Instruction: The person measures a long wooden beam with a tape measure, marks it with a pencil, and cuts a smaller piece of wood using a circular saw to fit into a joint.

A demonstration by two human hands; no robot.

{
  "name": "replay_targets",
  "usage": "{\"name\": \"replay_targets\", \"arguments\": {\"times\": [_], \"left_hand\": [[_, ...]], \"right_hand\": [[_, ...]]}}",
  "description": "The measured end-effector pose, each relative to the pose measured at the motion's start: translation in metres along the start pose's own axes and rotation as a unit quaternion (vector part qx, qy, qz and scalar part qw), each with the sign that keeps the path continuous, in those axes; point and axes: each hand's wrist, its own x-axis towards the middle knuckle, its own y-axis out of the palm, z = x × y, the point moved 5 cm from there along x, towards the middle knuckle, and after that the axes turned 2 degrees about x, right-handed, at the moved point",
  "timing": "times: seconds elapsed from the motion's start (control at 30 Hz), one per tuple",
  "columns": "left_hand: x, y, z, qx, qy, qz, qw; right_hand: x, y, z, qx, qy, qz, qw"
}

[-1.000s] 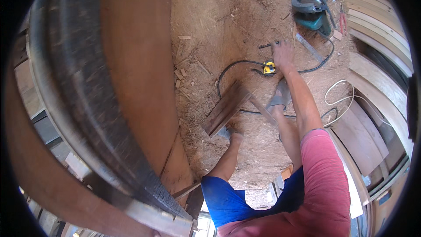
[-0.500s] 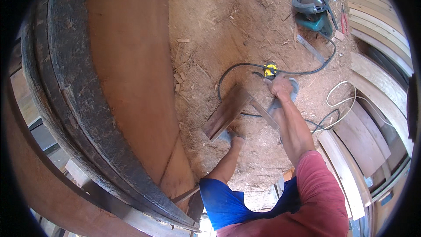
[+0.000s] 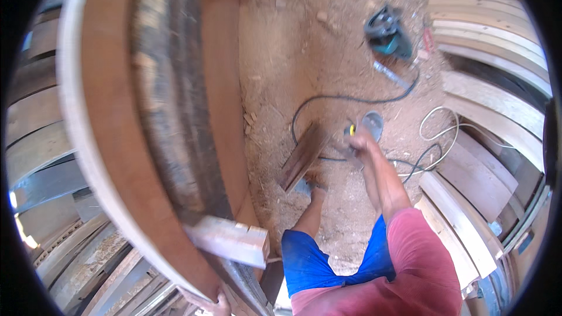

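In my right hand (image 3: 364, 139) is a yellow and black tape measure (image 3: 351, 131), held above the sawdust-covered floor in front of my legs. My left hand (image 3: 212, 304) shows only partly at the lower left edge, its fingers around the rim of a long reddish-brown board (image 3: 108, 76); blur softens it. A short pale wood block (image 3: 234, 241) lies across the dark, weathered beam (image 3: 190, 111) near that hand. Beside my left foot, a dark brown wood piece (image 3: 305, 155) rests on the ground.
A teal circular saw (image 3: 389, 38) stands on the floor at the far right, its black cord (image 3: 351, 99) looping toward my feet. Close to it lies a metal ruler (image 3: 391, 74). Stacked planks (image 3: 480, 29) line the right side, with a white cable (image 3: 424, 131) beside them. More boards (image 3: 41, 140) fill the left.
My right hand has lifted the tape measure from the floor. My left hand has come into view at the lower left, on the board. The view has swung left, bringing the pale block in.
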Motion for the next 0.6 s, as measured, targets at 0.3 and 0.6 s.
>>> {"name": "replay_targets", "arguments": {"times": [0.3, 0.6], "left_hand": [[0.013, -0.022, -0.016, 0.141, -0.026, 0.032, 0.989], [0.009, -0.045, -0.028, 0.068, -0.078, 0.032, 0.994]], "right_hand": [[-0.217, 0.002, -0.002, 0.377, 0.071, 0.283, 0.879], [-0.450, -0.091, 0.116, 0.468, -0.080, 0.328, 0.817]]}}
